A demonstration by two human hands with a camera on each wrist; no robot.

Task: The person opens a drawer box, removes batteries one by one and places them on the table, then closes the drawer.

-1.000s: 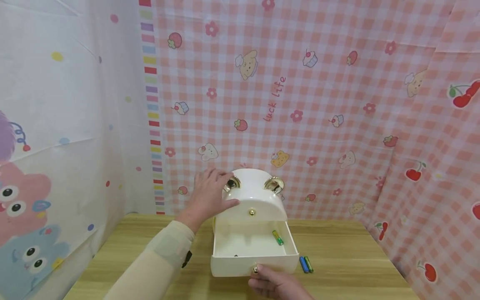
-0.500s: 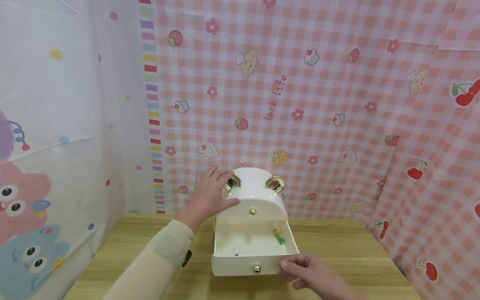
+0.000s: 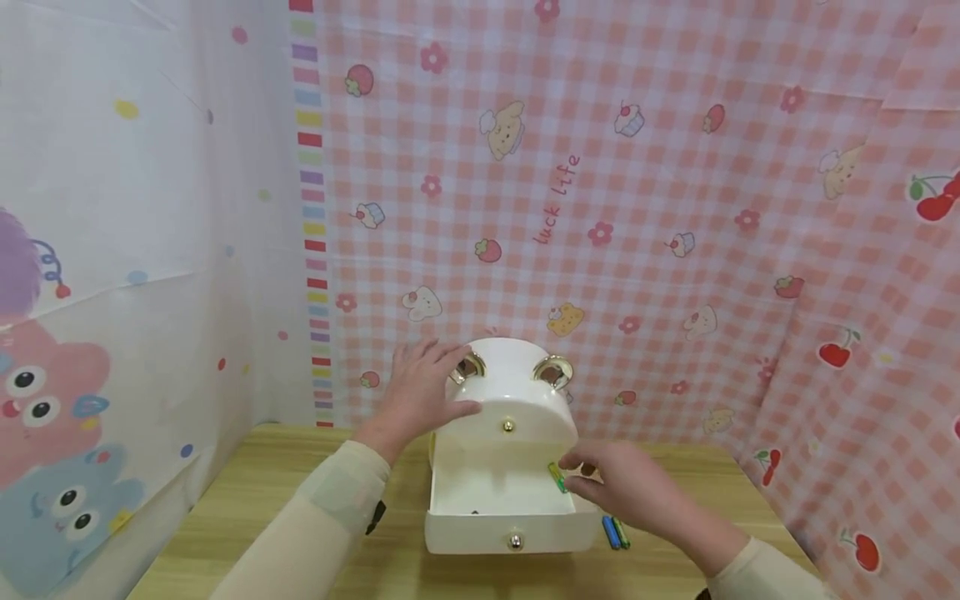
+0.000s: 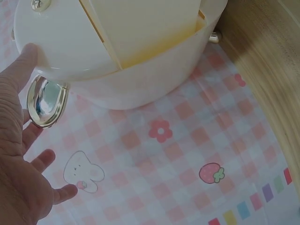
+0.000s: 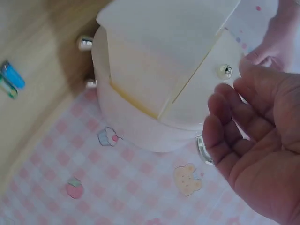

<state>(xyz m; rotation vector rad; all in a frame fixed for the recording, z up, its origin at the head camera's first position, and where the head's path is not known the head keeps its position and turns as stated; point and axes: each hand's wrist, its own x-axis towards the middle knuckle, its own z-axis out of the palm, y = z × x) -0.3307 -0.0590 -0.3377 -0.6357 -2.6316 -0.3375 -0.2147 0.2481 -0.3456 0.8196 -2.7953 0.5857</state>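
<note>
A white drawer box (image 3: 512, 367) with gold rings like ears stands on the table, its lower drawer (image 3: 472, 533) pulled out. My left hand (image 3: 420, 387) rests on the box's upper left, the thumb on its front and the other fingers spread around the left gold ring (image 4: 46, 102). Over the drawer's right wall hovers my right hand (image 3: 630, 485), its fingers loosely bent and nothing between them in the right wrist view. Its fingertips are right beside a yellow-green battery (image 3: 557, 477) lying in the drawer.
On the wooden table (image 3: 697, 500), right of the drawer, lie a blue battery (image 3: 611, 532) and a green battery (image 3: 621, 532) side by side. A small dark speck shows inside the drawer near its front. A pink checked cloth (image 3: 645, 275) hangs behind the box.
My right hand has left the drawer's knob, moved right past the front corner, then up over the right wall to the battery. The left hand stays on the box.
</note>
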